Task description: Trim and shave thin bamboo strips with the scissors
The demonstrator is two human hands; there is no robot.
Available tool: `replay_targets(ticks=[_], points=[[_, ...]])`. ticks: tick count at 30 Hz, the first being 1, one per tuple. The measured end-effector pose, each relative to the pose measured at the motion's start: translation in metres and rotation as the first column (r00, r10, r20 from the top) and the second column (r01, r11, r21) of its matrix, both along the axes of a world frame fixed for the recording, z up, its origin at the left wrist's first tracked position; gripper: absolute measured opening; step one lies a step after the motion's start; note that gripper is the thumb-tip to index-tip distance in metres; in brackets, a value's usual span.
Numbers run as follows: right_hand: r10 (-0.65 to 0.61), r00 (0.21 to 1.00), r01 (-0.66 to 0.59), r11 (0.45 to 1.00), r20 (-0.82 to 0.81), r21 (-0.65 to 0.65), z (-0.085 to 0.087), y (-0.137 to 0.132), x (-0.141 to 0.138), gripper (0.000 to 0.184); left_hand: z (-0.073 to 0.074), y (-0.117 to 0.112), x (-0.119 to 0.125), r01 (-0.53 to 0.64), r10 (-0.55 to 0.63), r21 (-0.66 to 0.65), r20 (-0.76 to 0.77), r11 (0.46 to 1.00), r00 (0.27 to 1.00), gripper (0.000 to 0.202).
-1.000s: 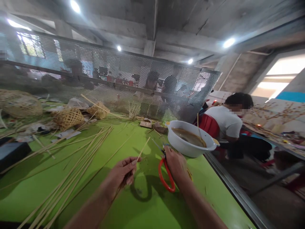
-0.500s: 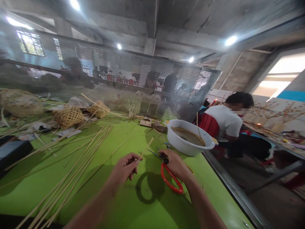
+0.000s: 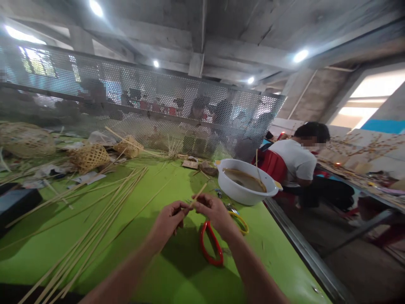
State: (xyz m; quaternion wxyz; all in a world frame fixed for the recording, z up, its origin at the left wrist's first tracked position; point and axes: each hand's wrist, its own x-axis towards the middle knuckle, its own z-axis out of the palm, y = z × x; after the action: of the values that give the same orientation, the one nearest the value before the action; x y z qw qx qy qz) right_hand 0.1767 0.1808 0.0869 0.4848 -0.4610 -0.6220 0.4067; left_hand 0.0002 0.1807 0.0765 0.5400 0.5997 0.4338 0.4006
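Note:
My left hand (image 3: 172, 217) is closed, with thumb and fingertips pinching a short bamboo strip (image 3: 201, 191). Touching it from the right, my right hand (image 3: 213, 213) also pinches this strip, which points up and away between the fingertips. Beneath the right palm hangs the red handle of a pair of scissors (image 3: 203, 249); the fingers cover its blades. Close behind that wrist a yellow-handled tool (image 3: 243, 223) lies on the table, partly hidden by the hand. To the left, several long bamboo strips (image 3: 110, 215) lie in a loose bundle.
A white basin (image 3: 234, 192) of brownish water, a stick leaning in it, stands near the right edge of the green table (image 3: 142, 253). Woven bamboo baskets (image 3: 89, 157) and scraps lie at back left. Behind is a perforated metal screen (image 3: 152, 105). A person (image 3: 292, 158) sits at right.
My right hand has moved left to the bamboo strip, turning the scissors with it so that the blades no longer show. The yellow handle has come into fuller view.

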Motion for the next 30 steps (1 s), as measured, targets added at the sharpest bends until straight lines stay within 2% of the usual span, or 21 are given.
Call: replay_targets(ticks=[4, 13, 17, 20, 25, 30], points=[[-0.063, 0.995, 0.069, 0.995, -0.078, 0.074, 0.003, 0.006, -0.022, 0.021, 0.003, 0.000, 0.006, 0.014, -0.016, 0.036, 0.058, 0.999, 0.998, 0.030], [-0.075, 0.983, 0.087, 0.994, -0.165, 0.064, 0.012, 0.028, -0.027, 0.026, 0.004, 0.005, 0.006, 0.035, -0.044, 0.067, 0.133, 0.997, 0.990, 0.023], [-0.100, 0.966, 0.108, 0.994, -0.237, 0.022, 0.017, 0.031, -0.020, 0.030, -0.002, 0.007, 0.000, 0.112, -0.116, 0.038, 0.140, 0.993, 0.983, 0.023], [-0.120, 0.956, 0.126, 0.992, -0.267, 0.006, 0.016, 0.028, -0.013, 0.030, 0.000, 0.010, -0.002, 0.158, -0.160, 0.029, 0.113, 0.987, 0.981, 0.026], [-0.110, 0.951, 0.117, 0.993, -0.288, 0.008, 0.016, 0.023, -0.005, 0.029, 0.011, 0.021, 0.011, 0.156, -0.162, 0.060, 0.116, 0.986, 0.980, 0.027], [-0.121, 0.945, 0.132, 0.991, -0.302, 0.016, 0.016, 0.021, 0.005, 0.025, 0.014, 0.031, 0.022, 0.152, -0.159, 0.087, 0.090, 0.985, 0.983, 0.022]])
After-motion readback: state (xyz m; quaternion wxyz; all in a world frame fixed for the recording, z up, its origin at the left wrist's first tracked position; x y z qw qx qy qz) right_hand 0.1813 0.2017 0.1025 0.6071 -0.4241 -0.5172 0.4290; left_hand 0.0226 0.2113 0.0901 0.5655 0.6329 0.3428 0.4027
